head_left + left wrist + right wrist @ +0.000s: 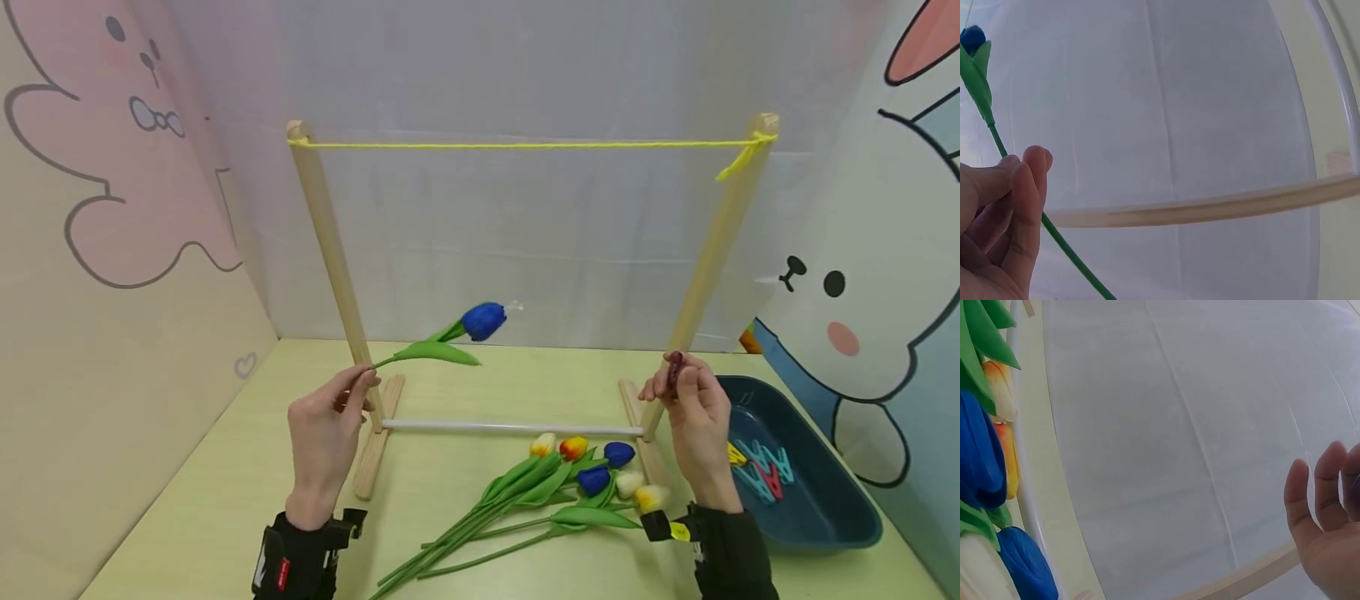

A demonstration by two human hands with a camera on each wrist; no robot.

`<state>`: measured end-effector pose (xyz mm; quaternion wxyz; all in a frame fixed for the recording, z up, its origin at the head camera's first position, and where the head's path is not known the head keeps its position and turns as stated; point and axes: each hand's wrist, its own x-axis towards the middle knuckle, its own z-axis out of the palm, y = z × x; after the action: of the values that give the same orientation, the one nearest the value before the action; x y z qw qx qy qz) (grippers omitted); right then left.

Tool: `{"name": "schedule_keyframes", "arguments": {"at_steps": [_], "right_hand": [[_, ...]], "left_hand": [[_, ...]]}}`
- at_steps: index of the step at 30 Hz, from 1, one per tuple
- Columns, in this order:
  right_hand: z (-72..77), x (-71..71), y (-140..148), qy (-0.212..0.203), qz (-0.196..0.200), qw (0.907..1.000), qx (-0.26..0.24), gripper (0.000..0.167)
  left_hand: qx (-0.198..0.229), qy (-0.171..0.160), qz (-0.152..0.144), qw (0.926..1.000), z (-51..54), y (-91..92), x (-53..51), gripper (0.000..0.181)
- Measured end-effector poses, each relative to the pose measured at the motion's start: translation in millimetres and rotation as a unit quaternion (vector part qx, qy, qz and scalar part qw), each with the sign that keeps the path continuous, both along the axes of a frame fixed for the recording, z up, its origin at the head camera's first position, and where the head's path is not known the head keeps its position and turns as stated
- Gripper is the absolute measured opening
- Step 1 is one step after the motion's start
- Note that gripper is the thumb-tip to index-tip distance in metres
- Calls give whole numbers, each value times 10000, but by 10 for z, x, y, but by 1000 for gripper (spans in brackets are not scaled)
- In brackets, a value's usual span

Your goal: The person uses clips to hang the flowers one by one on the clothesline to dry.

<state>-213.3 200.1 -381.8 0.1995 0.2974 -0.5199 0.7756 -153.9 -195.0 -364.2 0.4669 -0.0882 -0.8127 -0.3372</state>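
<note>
A blue artificial tulip (483,322) is held up by its green stem, which my left hand (327,442) pinches between thumb and fingers near the left post. In the left wrist view the left hand (1004,225) grips that stem (1072,255), and the blue bloom (972,39) is at the upper left. Beside the right post, my right hand (693,425) pinches a small dark red item (674,371), too small to identify. The right wrist view shows the curved fingers of the right hand (1329,525); the item is mostly out of sight there.
A yellow string (517,146) spans two wooden posts (330,242), joined low down by a white rod (510,427). Several tulips (510,500) lie on the table (225,517) between my forearms. At right, a dark blue basin (832,508) holds colored clothespins (768,479).
</note>
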Motion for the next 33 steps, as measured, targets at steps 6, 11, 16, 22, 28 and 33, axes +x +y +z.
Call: {"name": "schedule_keyframes", "arguments": {"at_steps": [6, 11, 16, 22, 28, 33], "right_hand": [[-12, -24, 20, 154, 542, 9980, -273, 31], [-13, -19, 17, 105, 630, 9975, -313, 33], [-15, -14, 1, 7, 596, 9974, -399, 31], [-8, -17, 0, -190, 682, 9960, -537, 29], [-44, -28, 19, -110, 1090, 9934, -341, 39], [-54, -24, 6, -153, 818, 9964, -140, 33]], "left_hand": [[1447, -199, -1340, 9802, 22, -30, 22, 16], [2553, -594, -1765, 9488, 69, -52, 34, 17], [3207, -711, -1774, 9277, 85, -55, 40, 23], [3395, -699, -1816, 9202, 78, -71, 40, 18], [3438, -859, -1820, 9172, 83, -69, 29, 20], [3246, -867, -1727, 9259, 71, -54, 7, 17]]}}
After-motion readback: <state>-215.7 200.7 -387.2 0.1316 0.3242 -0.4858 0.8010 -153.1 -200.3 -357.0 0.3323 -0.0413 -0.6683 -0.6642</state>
